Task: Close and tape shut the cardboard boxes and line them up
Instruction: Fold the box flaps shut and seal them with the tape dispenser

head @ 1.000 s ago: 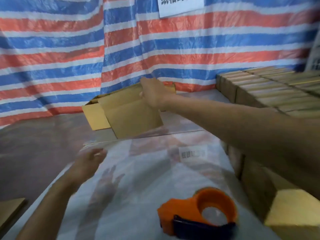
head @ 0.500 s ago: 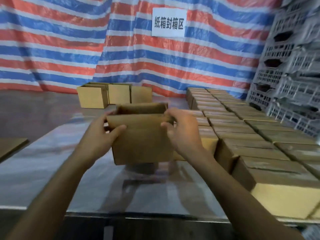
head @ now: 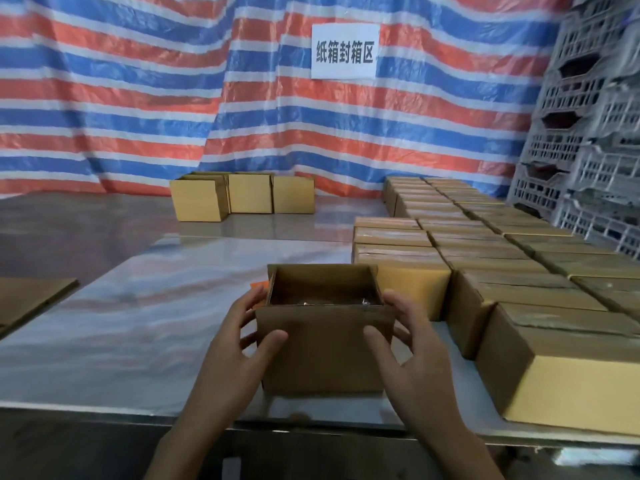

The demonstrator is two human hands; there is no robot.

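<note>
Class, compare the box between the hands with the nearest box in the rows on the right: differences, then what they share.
The open box shows its dark inside; the nearest row box has its top closed. The left hand and right hand grip the open box; no hand touches the nearest row box. The open box stands outside the rows; the other abuts neighbours. Both are brown cardboard.

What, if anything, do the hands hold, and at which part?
The open cardboard box: left hand at its left front corner, right hand at its right front corner, thumbs on the front wall.
</note>
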